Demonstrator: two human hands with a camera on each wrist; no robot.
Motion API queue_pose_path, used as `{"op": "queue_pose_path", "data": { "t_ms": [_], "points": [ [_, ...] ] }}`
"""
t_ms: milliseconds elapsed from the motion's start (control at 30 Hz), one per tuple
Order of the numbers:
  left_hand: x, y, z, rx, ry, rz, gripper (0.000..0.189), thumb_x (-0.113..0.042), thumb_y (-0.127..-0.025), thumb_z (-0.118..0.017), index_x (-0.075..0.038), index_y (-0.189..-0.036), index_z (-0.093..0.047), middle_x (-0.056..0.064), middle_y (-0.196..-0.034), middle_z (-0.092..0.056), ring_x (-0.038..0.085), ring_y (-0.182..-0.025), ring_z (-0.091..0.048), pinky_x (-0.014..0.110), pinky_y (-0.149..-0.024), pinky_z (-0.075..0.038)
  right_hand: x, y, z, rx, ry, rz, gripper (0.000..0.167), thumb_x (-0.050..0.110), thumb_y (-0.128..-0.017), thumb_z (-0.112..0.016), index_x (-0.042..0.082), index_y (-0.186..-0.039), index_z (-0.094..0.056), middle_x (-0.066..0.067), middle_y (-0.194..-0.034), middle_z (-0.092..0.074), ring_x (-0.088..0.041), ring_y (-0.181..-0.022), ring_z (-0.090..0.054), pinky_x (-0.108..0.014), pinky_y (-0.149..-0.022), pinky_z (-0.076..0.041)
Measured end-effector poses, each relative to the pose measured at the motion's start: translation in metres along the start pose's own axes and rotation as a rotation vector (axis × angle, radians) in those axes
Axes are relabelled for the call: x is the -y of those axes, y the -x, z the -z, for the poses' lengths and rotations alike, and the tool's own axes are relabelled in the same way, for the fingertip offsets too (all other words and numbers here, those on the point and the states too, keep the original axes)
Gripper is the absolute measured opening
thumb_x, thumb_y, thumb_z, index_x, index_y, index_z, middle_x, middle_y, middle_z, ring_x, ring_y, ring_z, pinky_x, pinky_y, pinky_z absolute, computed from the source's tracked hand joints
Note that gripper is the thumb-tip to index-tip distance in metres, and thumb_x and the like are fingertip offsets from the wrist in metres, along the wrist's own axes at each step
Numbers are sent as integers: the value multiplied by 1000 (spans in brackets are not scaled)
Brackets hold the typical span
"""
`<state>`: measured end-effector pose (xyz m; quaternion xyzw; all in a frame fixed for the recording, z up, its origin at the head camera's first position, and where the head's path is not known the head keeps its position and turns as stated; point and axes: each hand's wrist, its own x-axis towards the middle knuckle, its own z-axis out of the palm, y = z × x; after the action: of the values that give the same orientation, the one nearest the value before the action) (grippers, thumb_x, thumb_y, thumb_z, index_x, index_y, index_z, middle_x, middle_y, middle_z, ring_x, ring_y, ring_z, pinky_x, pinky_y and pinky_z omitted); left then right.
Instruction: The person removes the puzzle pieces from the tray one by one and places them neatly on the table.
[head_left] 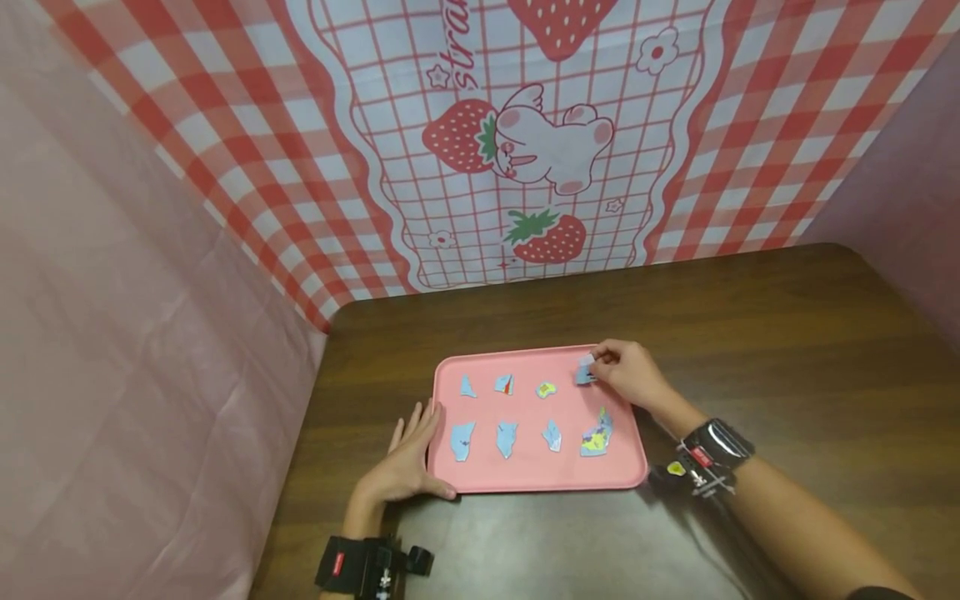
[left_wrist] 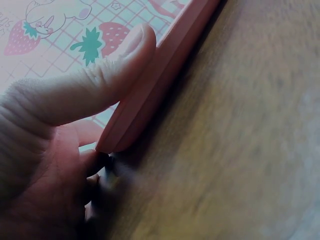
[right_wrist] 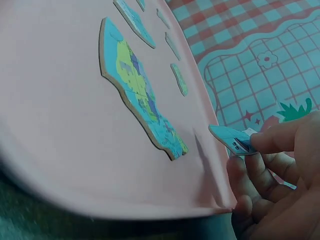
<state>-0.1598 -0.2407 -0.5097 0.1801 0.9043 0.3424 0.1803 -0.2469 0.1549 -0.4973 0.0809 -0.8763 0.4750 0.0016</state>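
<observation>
A pink tray [head_left: 517, 476] holds several irregular map puzzle pieces, mostly light blue. My right hand [head_left: 632, 375] pinches a blue puzzle piece [right_wrist: 234, 141] between thumb and fingers. That piece has a small dark drawing on it and is raised, tilted, above the tray's far right corner. My left hand [head_left: 405, 462] touches the tray's near left corner. Its fingers are spread along the left side, and its thumb [left_wrist: 120, 65] lies against the near rim. The larger blue, yellow and purple piece [head_left: 597, 437] lies near the right end of the tray.
The tray rests on a brown wooden table [head_left: 787, 350]. A small yellow piece [head_left: 677, 469] shows beside the right wrist's camera. Behind the table hangs a red-checked strawberry cloth [head_left: 487, 200]; a pale pink curtain [head_left: 150, 333] hangs at the left.
</observation>
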Motion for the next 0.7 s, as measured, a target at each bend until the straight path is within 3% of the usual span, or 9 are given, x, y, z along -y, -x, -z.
{"op": "queue_pose_path", "data": {
  "t_ms": [267,700],
  "points": [
    [1,0,0,2,3,-9,134,-45,-65,-94,-4,-161,-11,14,-168,-3,35,-153,11,59,-118,9,-6,2,8,-47,-64,-8,13,2,-86,-73,-8,-95,-69,-12,-82,-69,-12,-74,-59,-20,-62,-47],
    [0,0,0,2,-2,-20,134,-45,-64,-95,-5,-162,-12,14,-168,-3,36,-153,10,59,-118,9,-12,9,21,-49,-160,-39,20,2,-89,-70,-13,-102,-68,-19,-89,-72,-7,-76,-62,-17,-66,-49]
  ]
}}
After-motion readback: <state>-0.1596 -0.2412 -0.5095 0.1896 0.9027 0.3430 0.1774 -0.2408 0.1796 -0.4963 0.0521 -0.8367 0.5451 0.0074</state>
